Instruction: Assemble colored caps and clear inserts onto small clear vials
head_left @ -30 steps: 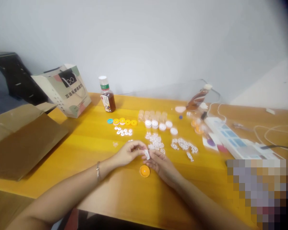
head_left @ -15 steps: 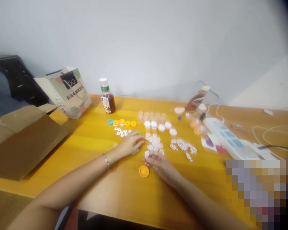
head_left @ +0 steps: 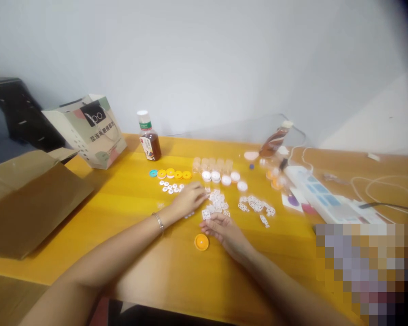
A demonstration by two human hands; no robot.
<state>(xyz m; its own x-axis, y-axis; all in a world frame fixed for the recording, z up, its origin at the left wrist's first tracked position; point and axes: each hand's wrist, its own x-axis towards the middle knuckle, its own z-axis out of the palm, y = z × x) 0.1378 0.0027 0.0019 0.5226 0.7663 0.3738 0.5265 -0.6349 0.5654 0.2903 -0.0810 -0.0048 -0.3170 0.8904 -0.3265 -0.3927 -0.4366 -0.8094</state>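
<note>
A yellow-brown wooden table [head_left: 163,276], glossy where light catches it, stands against a plain pale grey wall [head_left: 197,68]. On its left side are an open brown cardboard box [head_left: 37,203] and a printed cream paper bag [head_left: 100,136]; near the back a white-capped bottle of dark liquid [head_left: 150,142] stands upright, and a second brown bottle [head_left: 274,141] leans to the right. The right hand [head_left: 226,231] pinches a small white perforated plastic piece [head_left: 206,214] between thumb and fingers, above the table and just in front of a loose pile of similar white pieces [head_left: 219,200]. The held piece juts up and away from the person, its broad face toward the camera; it looks nearly square from here, so its long axis cannot be told. The left hand [head_left: 189,199] reaches to the pile's left edge, fingers bent; whether they grip anything is unclear. Nearer the person, a round orange plastic disc [head_left: 201,242] lies flat, hollow side up.
</note>
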